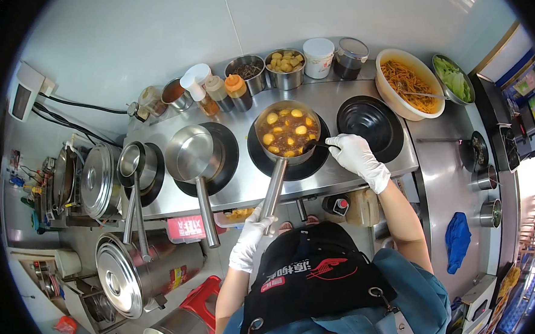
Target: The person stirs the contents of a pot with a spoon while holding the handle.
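A steel saucepan (pixel 276 183) sits over the round black burner plate in the middle of the counter. In it is a brown stew (pixel 285 130) with yellow chunks and pale, egg-like rounded pieces. My left hand (pixel 253 234), in a white glove, is wrapped round the end of the pan's long handle. In my gloved right hand (pixel 356 156) is a black utensil (pixel 316 144), its tip dipped at the pan's right edge. The utensil's head is mostly hidden, so I cannot tell its kind. To the left, another steel saucepan (pixel 190 151) holds no food.
A black burner plate (pixel 371 125) lies right of the pan. Along the wall stand squeeze bottles (pixel 237 90), a pot of potato chunks (pixel 285 66) and a white tub (pixel 318 56). A cream bowl (pixel 429 114) of orange shreds is at back right. Large lidded pots (pixel 119 277) stand at left.
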